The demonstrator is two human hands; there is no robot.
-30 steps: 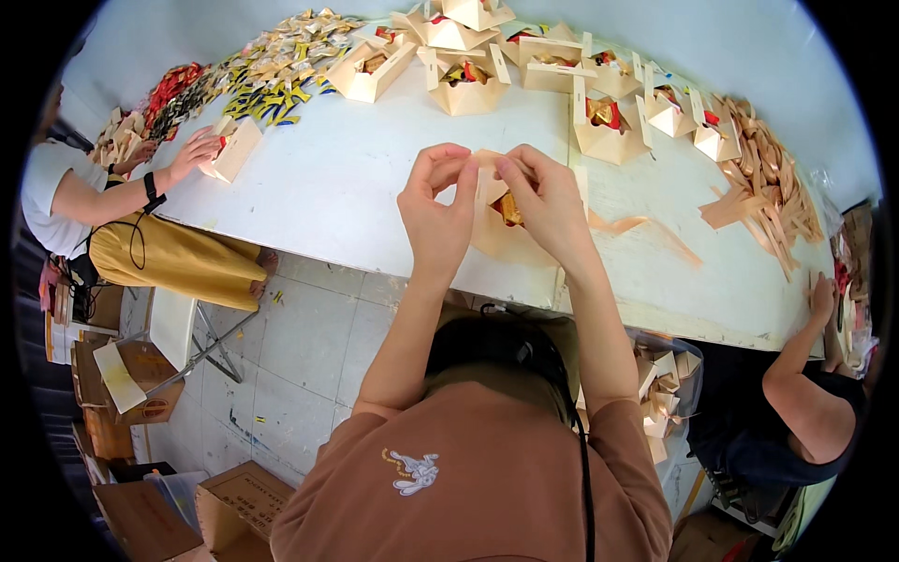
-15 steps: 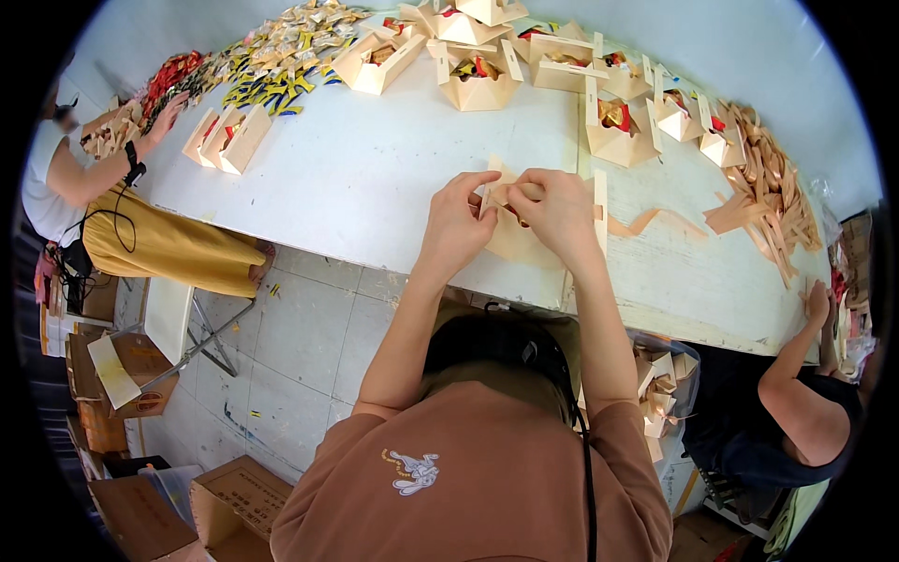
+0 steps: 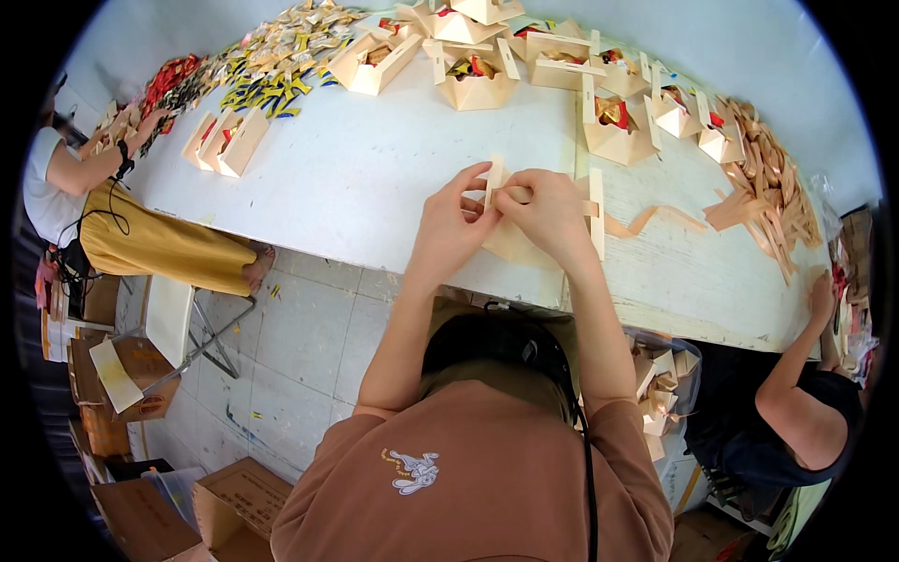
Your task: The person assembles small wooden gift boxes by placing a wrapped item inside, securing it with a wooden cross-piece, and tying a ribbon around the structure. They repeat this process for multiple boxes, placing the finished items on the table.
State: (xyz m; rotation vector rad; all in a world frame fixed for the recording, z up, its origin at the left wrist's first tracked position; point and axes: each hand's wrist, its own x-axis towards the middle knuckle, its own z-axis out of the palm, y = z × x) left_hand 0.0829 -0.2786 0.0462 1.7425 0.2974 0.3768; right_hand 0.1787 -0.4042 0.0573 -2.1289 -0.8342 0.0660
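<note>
While the cream carton point(image 3: 510, 245) stands on the worktop point(image 3: 356, 187), the right hand's point(image 3: 548, 208) fingers pinch peach ribbon point(image 3: 629, 229) over it; whether the left hand point(image 3: 452, 223), at its left flap, grips anything, I can't tell.

To your left, a folding stool point(image 3: 170, 320) with a pale seat stands on the tiled floor point(image 3: 300, 323) near a brown carton point(image 3: 245, 501); a co-worker point(image 3: 54, 178) in yellow trousers point(image 3: 164, 251) is beside the bench point(image 3: 356, 192).
</note>
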